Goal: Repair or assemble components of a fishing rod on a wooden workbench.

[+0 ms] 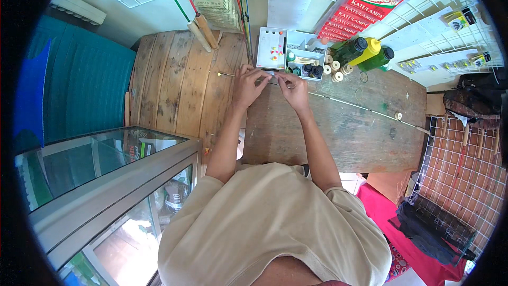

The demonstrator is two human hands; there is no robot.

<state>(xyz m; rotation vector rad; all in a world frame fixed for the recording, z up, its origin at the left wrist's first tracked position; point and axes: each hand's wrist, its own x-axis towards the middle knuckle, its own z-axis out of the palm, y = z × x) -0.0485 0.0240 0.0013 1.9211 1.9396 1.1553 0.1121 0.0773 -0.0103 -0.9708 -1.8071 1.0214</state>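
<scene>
My left hand (246,89) and my right hand (294,92) meet over the far edge of the worn wooden table, just in front of a white tackle box. Both are closed in a pinch, fingertips close together. Whatever they pinch is too small to make out. A thin fishing rod (365,108) slants across the table from near my right hand to the right edge. To the left of my left hand, a small yellow-tipped piece (219,74) sits on a thin stem. Small red and yellow pieces (277,52) lie in the box lid (263,46).
Dark bottles (380,59) and a yellow bottle (370,52) stand at the back right beside several thread spools (337,77). Two rod handles (203,34) lean at the back left. A glass-fronted cabinet (119,180) stands at my left, a white wire grid (460,164) at right.
</scene>
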